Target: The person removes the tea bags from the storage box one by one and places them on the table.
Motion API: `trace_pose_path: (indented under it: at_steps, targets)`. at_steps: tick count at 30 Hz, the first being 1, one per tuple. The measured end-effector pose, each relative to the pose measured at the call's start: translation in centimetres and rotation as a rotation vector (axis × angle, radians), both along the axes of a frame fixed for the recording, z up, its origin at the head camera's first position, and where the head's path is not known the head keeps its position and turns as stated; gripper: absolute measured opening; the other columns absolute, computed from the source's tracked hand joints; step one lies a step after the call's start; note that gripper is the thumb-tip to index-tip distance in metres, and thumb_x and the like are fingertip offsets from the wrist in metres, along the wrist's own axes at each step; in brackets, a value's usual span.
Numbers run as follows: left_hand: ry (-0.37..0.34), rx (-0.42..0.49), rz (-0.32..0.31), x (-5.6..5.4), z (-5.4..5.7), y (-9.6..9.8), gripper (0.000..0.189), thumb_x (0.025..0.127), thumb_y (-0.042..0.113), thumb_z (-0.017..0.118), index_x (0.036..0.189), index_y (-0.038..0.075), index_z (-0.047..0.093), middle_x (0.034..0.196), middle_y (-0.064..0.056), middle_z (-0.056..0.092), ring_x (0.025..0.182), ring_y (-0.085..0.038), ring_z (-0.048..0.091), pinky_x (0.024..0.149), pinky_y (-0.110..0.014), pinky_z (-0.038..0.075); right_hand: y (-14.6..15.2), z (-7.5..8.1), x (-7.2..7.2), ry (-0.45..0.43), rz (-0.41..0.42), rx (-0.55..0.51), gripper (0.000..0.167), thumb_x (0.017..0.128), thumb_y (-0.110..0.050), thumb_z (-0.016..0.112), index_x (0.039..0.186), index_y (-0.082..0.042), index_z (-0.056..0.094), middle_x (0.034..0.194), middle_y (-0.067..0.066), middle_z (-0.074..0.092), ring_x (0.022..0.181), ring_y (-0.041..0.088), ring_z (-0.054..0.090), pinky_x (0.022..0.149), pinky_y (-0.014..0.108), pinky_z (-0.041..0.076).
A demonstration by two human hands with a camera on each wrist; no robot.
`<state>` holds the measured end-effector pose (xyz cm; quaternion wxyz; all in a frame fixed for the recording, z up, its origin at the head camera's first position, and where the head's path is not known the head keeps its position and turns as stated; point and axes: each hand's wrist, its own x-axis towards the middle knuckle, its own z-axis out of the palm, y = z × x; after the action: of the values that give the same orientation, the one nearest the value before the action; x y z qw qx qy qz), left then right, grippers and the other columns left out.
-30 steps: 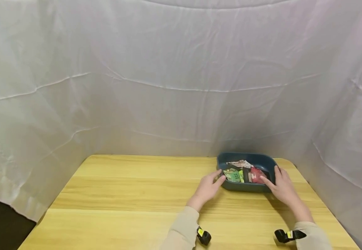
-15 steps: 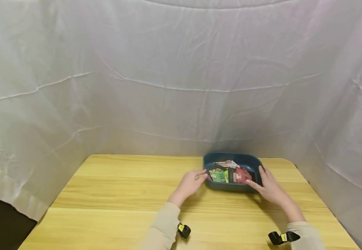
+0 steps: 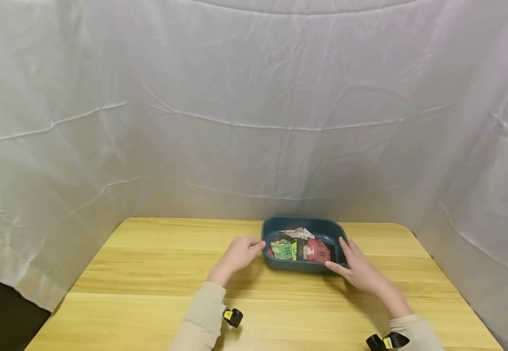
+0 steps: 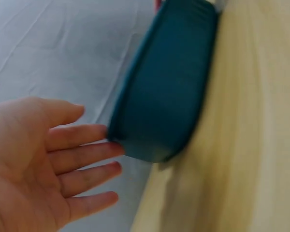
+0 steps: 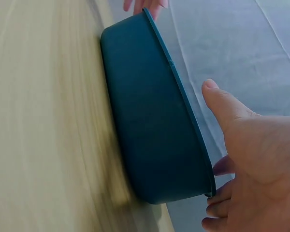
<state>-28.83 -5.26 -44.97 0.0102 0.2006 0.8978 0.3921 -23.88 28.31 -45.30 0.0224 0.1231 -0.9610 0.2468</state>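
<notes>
1 blue tub [image 3: 297, 266] on wood-grain table [image 3: 148, 282] (pale curtain [image 3: 254, 87] behind).

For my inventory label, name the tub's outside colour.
The tub is dark teal outside, clearest in the right wrist view.

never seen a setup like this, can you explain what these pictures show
No robot: a person's bare left hand and right hand, in beige sleeves. The wide picture comes from a camera worn on the head; the two closer ones from small black cameras at the wrists. On the yellow wood-grain table stands a dark teal, rounded rectangular, plastic-looking tub with a green printed packet and a red printed packet, among others, inside. Both hands touch the tub's ends; neither holds a packet.
</notes>
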Motion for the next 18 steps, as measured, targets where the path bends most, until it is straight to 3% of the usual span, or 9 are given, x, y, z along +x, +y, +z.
trace_pose_path:
  at_steps: [3,6,10,14,18]
  targets:
    - [-0.011,-0.045,-0.012,0.0,0.7,-1.2,0.036,0.1,0.032,0.051,0.101,0.005,0.075,0.097,-0.011,0.074,0.083,-0.019,0.063,0.078,-0.038,0.053,-0.8,0.1,0.1,0.006,0.023,-0.005,0.092,0.092,-0.049,0.061,0.15,0.01,0.02,0.151,0.044,0.013,0.138,0.06,0.019,0.109,0.069,0.026]
    - [-0.017,-0.068,-0.011,0.0,1.4,-2.2,0.035,0.1,0.032,0.052,0.104,0.006,0.075,0.097,-0.008,0.074,0.08,-0.013,0.06,0.076,-0.034,0.052,-1.3,0.2,0.0,-0.007,0.036,-0.017,0.092,0.092,-0.05,0.059,0.151,0.008,0.019,0.153,0.041,0.013,0.14,0.058,0.019,0.109,0.069,0.025]
    - [-0.05,-0.058,-0.021,0.1,1.9,-3.0,0.034,0.1,0.029,0.053,0.096,0.004,0.074,0.086,-0.011,0.071,0.068,-0.012,0.052,0.066,-0.03,0.046,-1.6,0.5,-0.3,-0.006,0.054,-0.061,0.088,0.094,-0.047,0.058,0.151,0.009,0.019,0.152,0.04,0.019,0.139,0.057,0.022,0.109,0.068,0.027]
    - [-0.074,-0.047,-0.029,0.1,1.9,-3.3,0.033,0.099,0.03,0.053,0.092,0.005,0.074,0.085,-0.013,0.07,0.066,-0.012,0.05,0.064,-0.029,0.044,-1.6,0.8,-1.1,0.053,0.05,-0.09,0.08,0.097,-0.038,0.058,0.149,0.011,0.022,0.148,0.039,0.03,0.135,0.056,0.031,0.108,0.067,0.03]
    - [-0.068,-0.053,-0.036,0.0,1.9,-3.2,0.032,0.099,0.032,0.054,0.1,0.007,0.075,0.1,-0.011,0.074,0.082,-0.017,0.062,0.077,-0.036,0.053,-1.5,0.8,-2.4,0.112,0.009,-0.079,0.075,0.097,-0.037,0.058,0.149,0.006,0.027,0.148,0.036,0.035,0.134,0.055,0.034,0.108,0.067,0.03]
